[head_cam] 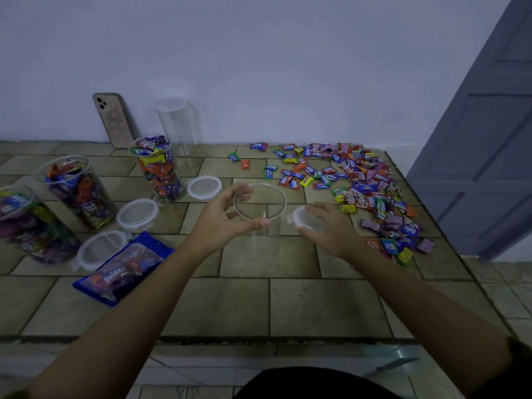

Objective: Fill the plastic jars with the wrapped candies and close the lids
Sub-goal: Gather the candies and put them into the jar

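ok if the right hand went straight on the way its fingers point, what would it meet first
Most likely the empty jar that the left hand grips: the right hand, holding a lid, points leftward at its rim. Depth is unclear, so it might pass in front.

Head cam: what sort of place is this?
Probably a room in a home. There is a raised tiled counter against a bare painted wall, a panelled door at right, and a phone propped against the wall.
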